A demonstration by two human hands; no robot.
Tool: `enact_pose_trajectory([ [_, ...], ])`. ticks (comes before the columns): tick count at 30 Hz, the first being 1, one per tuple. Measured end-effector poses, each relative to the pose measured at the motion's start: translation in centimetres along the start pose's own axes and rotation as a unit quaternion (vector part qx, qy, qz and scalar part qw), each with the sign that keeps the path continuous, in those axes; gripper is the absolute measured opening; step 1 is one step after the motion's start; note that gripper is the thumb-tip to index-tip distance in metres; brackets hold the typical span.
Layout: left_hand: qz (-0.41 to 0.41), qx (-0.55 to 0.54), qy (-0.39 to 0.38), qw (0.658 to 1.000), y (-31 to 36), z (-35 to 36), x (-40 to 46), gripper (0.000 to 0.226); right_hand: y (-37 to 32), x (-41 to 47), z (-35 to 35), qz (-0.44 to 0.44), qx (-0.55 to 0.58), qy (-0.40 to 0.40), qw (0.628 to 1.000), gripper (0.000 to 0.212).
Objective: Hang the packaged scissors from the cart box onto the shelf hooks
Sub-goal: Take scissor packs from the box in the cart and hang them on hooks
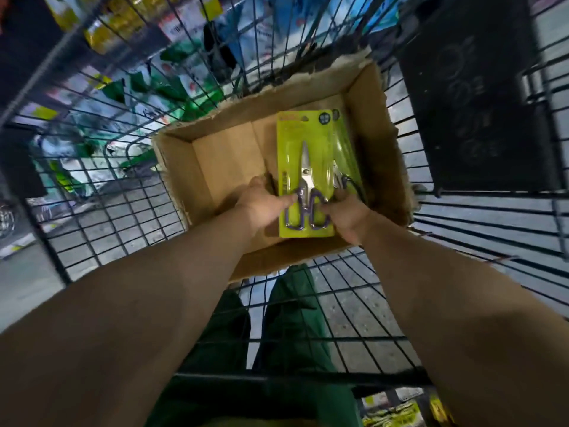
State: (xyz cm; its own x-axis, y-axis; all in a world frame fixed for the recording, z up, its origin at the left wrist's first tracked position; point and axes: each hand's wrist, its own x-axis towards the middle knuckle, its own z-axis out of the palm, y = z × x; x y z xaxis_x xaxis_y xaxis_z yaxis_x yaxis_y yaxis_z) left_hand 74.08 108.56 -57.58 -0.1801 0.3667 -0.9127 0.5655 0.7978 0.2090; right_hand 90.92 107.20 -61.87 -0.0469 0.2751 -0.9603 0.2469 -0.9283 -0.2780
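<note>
Packaged scissors (pixel 304 177): lime-green blister card with steel blades pointing to 12 o'clock and purple handles at 6 o'clock, held inside the cardboard box (pixel 215 155) toward its 3 o'clock side. Left hand (pixel 261 204) pinches the card's 9 o'clock edge, thumb across the handles. Right hand (pixel 346 211) grips the 3 o'clock edge, fingers curled under. Second green pack (pixel 346 149) lies partly hidden beneath, at 2 o'clock. Box sits in a wire cart (pixel 123 211); its left half shows bare cardboard. Card print is blurred, unreadable. Shelf goods (pixel 138 97) beyond the mesh are indistinct.
</note>
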Motion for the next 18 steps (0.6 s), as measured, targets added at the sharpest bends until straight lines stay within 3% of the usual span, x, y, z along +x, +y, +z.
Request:
enact_pose_trajectory([
  [2, -0.032, -0.11, 0.002, 0.993, -0.3, 0.4, 0.2, 0.074, 0.4, -0.2, 1.0, 0.006, 0.038, -0.07, 0.997, 0.065],
  [4, -0.04, -0.165, 0.036, 0.985, -0.8, 0.8, 0.6, 0.048, 0.1, -0.4, 1.7, -0.001, 0.048, -0.114, 0.992, 0.047],
  [6, -0.056, -0.172, 0.07, 0.981, -1.7, 0.9, 1.2, 0.058, -0.1, 0.3, 1.6, -0.026, 0.066, -0.04, 0.997, 0.039],
  [7, -0.065, -0.163, 0.078, 0.981, -2.1, 0.9, 1.5, 0.067, -0.2, 0.7, 1.0, -0.045, 0.039, 0.054, 0.997, 0.043],
  [9, -0.072, -0.154, 0.09, 0.981, -3.1, 0.6, 2.2, 0.072, 0.1, 2.4, -0.4, -0.073, -0.106, 0.231, 0.964, 0.057],
  [10, -0.079, -0.153, 0.095, 0.981, -3.7, 0.4, 2.4, 0.072, 0.2, 3.0, -1.0, -0.071, -0.173, 0.272, 0.944, 0.066],
  [14, -0.086, -0.161, 0.103, 0.978, -5.5, -0.4, 3.1, 0.062, 0.7, 5.0, -1.6, -0.02, -0.239, 0.25, 0.938, 0.098],
  [18, -0.075, -0.198, 0.098, 0.972, -6.0, -0.6, 2.7, 0.057, 0.5, 4.6, -1.2, 0.033, -0.279, 0.243, 0.929, 0.102],
])
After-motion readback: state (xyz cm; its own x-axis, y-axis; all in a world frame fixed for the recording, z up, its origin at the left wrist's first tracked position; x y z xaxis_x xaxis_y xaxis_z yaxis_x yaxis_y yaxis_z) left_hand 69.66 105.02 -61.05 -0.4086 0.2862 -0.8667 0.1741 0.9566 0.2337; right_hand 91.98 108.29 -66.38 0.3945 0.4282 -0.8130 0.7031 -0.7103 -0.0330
